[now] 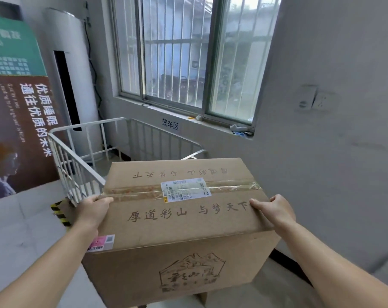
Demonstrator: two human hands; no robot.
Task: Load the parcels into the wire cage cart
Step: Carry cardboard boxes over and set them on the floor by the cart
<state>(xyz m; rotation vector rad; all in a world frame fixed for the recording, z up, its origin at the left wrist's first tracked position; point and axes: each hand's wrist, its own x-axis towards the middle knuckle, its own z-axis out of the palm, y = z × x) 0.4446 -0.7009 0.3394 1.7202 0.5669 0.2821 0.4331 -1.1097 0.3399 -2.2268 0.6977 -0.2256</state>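
Two hands: my left hand [95,207] and right hand [275,211] clamp the cardboard parcel [181,221], fingers wrapped over its side edges.
Cage cart [81,172]: just beyond, white.

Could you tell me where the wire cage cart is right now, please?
The wire cage cart stands left of centre in the head view, just beyond the cardboard box, under the window.

A large brown cardboard box [179,221], taped along its top seam and bearing a white shipping label [185,189], is being held at both sides. The left hand [95,208] is gripping its left top edge; the right hand [275,211] is gripping its right top edge. A white wire cage cart [77,161] is standing just beyond it, below a barred window [188,52].
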